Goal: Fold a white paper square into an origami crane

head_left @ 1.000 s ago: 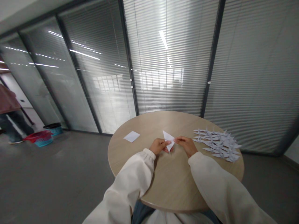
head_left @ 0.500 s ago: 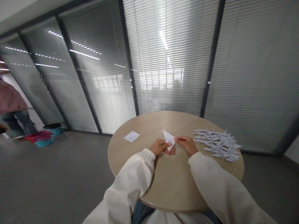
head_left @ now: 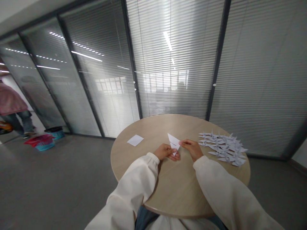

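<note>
Between my two hands is a small piece of white paper (head_left: 173, 141), folded into a triangle with faint dark marks on its face. My left hand (head_left: 166, 151) pinches its lower part, thumb on top and fingers underneath. At the paper's right corner, my right hand (head_left: 192, 148) grips the edge between thumb and fingertips. A flat white square of paper (head_left: 135, 140) lies on the table to the left. On the right sits a cluster of folded white paper cranes (head_left: 225, 148), set close together in rows.
The round wooden table (head_left: 182, 195) stands before a glass partition with blinds (head_left: 177, 57). On the floor at left are a blue bin with a red liner (head_left: 43, 142) and another with a black liner (head_left: 55, 131). A person in a pink top (head_left: 11, 100) is at the far left.
My hands stay almost in place; the folded paper has tilted slightly, showing more of its marked face. At the far left, the person's legs have shifted and the reflection in the glass has changed.
</note>
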Available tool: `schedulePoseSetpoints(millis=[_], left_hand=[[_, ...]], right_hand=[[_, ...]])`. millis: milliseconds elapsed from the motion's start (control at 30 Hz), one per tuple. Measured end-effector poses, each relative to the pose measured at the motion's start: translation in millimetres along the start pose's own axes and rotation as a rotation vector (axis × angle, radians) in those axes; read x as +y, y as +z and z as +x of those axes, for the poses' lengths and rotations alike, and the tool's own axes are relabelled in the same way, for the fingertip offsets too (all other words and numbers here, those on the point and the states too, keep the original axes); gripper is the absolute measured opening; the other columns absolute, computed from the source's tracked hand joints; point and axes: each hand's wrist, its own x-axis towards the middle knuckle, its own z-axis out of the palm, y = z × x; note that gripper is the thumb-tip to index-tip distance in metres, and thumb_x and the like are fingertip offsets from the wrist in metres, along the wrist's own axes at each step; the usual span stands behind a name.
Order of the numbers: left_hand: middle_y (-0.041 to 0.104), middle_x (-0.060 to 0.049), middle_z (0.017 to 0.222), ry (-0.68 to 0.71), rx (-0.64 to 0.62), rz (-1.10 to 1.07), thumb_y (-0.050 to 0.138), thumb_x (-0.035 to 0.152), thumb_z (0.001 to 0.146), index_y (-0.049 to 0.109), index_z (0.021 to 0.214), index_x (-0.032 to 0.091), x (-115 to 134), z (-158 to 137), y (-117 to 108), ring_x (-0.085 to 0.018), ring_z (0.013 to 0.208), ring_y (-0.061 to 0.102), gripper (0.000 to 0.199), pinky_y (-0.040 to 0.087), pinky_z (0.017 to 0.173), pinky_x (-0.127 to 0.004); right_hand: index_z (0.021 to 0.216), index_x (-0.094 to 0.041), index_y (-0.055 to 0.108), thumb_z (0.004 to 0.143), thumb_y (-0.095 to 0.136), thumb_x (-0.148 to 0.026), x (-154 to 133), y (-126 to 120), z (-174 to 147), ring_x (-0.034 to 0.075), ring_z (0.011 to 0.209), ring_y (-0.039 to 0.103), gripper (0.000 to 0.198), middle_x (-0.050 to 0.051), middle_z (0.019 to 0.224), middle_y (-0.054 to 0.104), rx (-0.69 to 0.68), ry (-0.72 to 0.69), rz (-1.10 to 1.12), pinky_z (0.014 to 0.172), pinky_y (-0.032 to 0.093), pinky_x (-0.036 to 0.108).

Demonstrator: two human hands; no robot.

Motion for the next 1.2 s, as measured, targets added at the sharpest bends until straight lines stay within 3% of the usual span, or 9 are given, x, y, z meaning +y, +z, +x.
schedulePoseSetpoints(millis=[833,1200], left_hand=[[0.066,-0.017,0.073,-0.1,-0.045,-0.036,0.064,0.048,0.061,0.059,0.077,0.005,-9.5,5.7,-1.9,-0.022,0.067,0.064,0.046,0.05,0.065,-0.038],[0.064,-0.013,0.062,-0.061,-0.046,0.005,0.062,0.052,0.06,0.056,0.072,0.006,-5.1,2.2,1.0,-0.02,0.057,0.062,0.048,0.05,0.055,-0.033]], right_hand=[[0.07,-0.016,0.065,0.055,0.065,-0.051,-0.5,-1.0,1.0,0.016,0.061,0.054,0.037,0.002,0.065,0.064,0.045,0.009,0.023,0.059,0.041,0.026],[0.07,-0.017,0.066,0.056,0.067,-0.046,2.0,-1.0,1.8,0.015,0.059,0.054,0.031,0.0,0.065,0.064,0.052,0.014,0.104,0.058,0.04,0.026]])
